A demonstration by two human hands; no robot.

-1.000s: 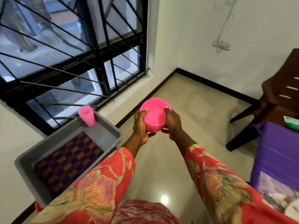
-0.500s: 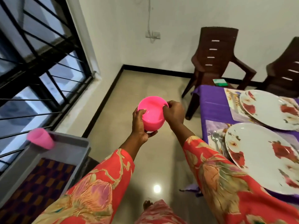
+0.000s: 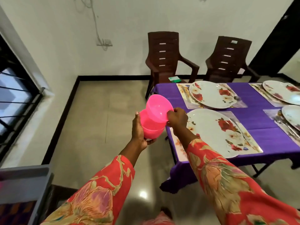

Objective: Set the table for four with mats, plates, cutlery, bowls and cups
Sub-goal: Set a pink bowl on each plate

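**Bowls being separated beside the table**

Both hands are engaged on a stack of pink bowls held in the air off the table's near left corner. The left hand (image 3: 140, 130) cups the lower bowl (image 3: 151, 128) from the side and beneath, fingers curled round its wall. The right hand (image 3: 177, 118) pinches the rim of the upper bowl (image 3: 158, 108), which is tilted and partly lifted out of the lower one — the two still overlap. How many bowls sit in the lower part of the stack cannot be told.

Step in hand, by my judgement: the bowls stage, with the top bowl being freed for the nearest setting. The table (image 3: 259, 127), under a purple cloth, already carries mats and flowered plates; four plates show, two of them cut by the frame edge. The nearest plate (image 3: 215, 132) lies on its mat (image 3: 250, 140) just beside the right hand. Cutlery (image 3: 285, 125) shows by the plate at the right edge. No bowls or cups are seen on the table.

Next move calls for lifting the upper bowl clear without dragging the lower one, then setting it upright at the near setting — on a spot the plate leaves free.

Containers: a grey bin (image 3: 24, 184) sits at lower left; only its corner and a patterned patch inside are visible, so its contents cannot be stated.
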